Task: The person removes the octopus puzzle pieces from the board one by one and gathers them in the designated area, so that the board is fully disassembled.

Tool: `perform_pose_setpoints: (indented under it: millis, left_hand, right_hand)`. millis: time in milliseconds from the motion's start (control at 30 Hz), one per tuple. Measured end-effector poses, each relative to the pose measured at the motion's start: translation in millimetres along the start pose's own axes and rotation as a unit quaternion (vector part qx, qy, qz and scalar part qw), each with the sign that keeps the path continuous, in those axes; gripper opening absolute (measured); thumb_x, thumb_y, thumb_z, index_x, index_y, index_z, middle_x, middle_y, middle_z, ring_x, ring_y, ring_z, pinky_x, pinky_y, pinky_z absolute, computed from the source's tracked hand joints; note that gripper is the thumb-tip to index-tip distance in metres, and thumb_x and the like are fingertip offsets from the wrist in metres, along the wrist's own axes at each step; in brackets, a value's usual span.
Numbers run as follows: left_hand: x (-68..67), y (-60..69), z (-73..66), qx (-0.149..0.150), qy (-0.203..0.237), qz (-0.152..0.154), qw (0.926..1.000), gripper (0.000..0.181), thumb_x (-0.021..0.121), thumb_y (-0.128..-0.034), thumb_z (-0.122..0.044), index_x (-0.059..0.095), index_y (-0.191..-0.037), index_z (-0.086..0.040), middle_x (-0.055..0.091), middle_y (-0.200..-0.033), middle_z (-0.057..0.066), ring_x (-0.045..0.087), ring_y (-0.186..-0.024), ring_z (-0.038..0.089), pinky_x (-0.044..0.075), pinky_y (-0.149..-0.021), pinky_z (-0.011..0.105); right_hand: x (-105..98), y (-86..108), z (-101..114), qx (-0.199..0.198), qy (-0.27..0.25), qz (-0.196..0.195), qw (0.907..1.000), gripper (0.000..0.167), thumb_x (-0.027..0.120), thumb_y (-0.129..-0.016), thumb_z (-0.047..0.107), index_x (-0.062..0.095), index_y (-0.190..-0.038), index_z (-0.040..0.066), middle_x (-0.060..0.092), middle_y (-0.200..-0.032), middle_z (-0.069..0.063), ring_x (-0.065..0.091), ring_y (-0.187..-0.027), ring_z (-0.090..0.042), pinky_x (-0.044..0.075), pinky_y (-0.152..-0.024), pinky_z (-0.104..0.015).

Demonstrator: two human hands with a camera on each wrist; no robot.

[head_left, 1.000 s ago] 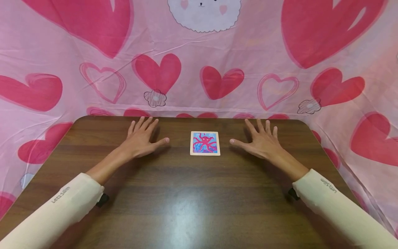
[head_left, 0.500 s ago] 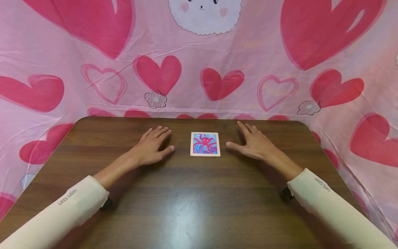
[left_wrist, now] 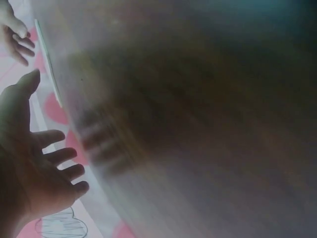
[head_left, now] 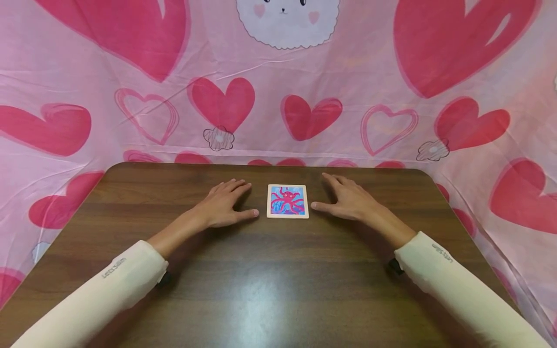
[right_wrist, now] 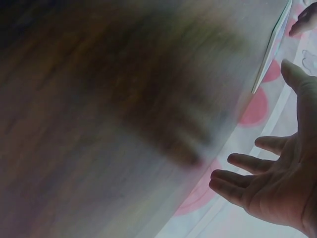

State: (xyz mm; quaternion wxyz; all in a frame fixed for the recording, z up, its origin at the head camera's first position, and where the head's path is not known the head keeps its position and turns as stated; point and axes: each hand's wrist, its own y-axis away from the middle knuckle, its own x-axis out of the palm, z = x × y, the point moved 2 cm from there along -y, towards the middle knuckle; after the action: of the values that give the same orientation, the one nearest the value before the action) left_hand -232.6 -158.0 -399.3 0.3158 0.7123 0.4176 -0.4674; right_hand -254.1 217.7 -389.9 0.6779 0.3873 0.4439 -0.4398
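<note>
A square, light-framed picture tile (head_left: 287, 201) with a pink octopus on blue lies flat on the brown table (head_left: 278, 256), towards its far edge. To its left is my left hand (head_left: 222, 205), thumb and fingers spread, a small gap short of the tile. My right hand (head_left: 348, 198) is close to the tile's right side, its thumb tip near the frame, holding nothing. In the left wrist view the left hand (left_wrist: 37, 163) hangs over the table, and the tile (left_wrist: 48, 62) shows edge-on. The right wrist view has the right hand (right_wrist: 277, 178) and the tile's edge (right_wrist: 271, 47).
Behind the table and along both sides hangs a pink cloth (head_left: 270, 63) printed with hearts and a white face. The table's far edge is just beyond the tile and the fingertips. Pale sleeves (head_left: 95, 295) cover both forearms.
Both hands have moved inward from either side, nearer to the tile, and their fingers have drawn closer together. The tile stays in place.
</note>
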Motion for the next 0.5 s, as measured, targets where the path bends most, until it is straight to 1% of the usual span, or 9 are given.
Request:
perform_pose_setpoints:
  millis: [133, 200, 233, 267, 500]
  left_hand:
    - [0.6, -8.5, -4.0, -0.01, 0.006, 0.011, 0.9999, 0.102, 0.069, -0.0989, -0.074, 0.04, -0.177, -0.016, 0.033, -0.186, 0.019, 0.023, -0.175, 0.049, 0.016, -0.14, 0.074]
    - [1.6, -13.4, -5.2, -0.015, 0.007, 0.017, 0.9997, 0.104, 0.07, -0.097, -0.075, 0.039, -0.178, -0.018, 0.031, -0.186, 0.018, 0.021, -0.175, 0.049, 0.015, -0.139, 0.075]
    - [2.0, -15.7, -5.7, -0.016, 0.009, 0.019, 0.9996, 0.105, 0.071, -0.0958, -0.076, 0.038, -0.178, -0.019, 0.03, -0.187, 0.018, 0.02, -0.175, 0.049, 0.014, -0.139, 0.075]
    - [2.5, -17.6, -6.0, -0.018, 0.011, 0.02, 0.9996, 0.107, 0.072, -0.0945, -0.077, 0.038, -0.178, -0.019, 0.029, -0.187, 0.018, 0.019, -0.175, 0.049, 0.014, -0.139, 0.076]
    - [3.7, -27.0, -8.0, -0.033, 0.02, 0.038, 0.9986, 0.119, 0.075, -0.0842, -0.087, 0.034, -0.18, -0.03, 0.027, -0.187, 0.016, 0.014, -0.176, 0.05, 0.008, -0.138, 0.078]
  right_hand:
    - [2.0, -3.5, 2.4, -0.011, 0.007, -0.002, 0.9999, 0.114, 0.067, -0.095, 0.083, 0.028, -0.181, 0.019, 0.036, -0.182, -0.023, 0.038, -0.166, -0.053, 0.036, -0.13, -0.078]
    - [2.3, -4.8, 4.2, -0.017, 0.008, -0.005, 0.9998, 0.114, 0.068, -0.095, 0.082, 0.029, -0.181, 0.018, 0.038, -0.182, -0.023, 0.039, -0.166, -0.052, 0.036, -0.131, -0.076]
    - [-2.1, -1.2, 11.9, -0.021, 0.01, -0.003, 0.9997, 0.111, 0.069, -0.097, 0.077, 0.03, -0.18, 0.015, 0.038, -0.18, -0.025, 0.039, -0.165, -0.054, 0.036, -0.131, -0.076]
    - [-1.8, -2.3, 12.9, -0.024, 0.011, -0.003, 0.9996, 0.111, 0.069, -0.097, 0.077, 0.031, -0.18, 0.015, 0.039, -0.18, -0.026, 0.04, -0.165, -0.053, 0.036, -0.131, -0.076]
    - [0.3, -8.1, 18.1, -0.035, 0.014, 0.008, 0.9992, 0.108, 0.072, -0.096, 0.076, 0.035, -0.178, 0.016, 0.043, -0.178, -0.024, 0.042, -0.164, -0.052, 0.038, -0.13, -0.075]
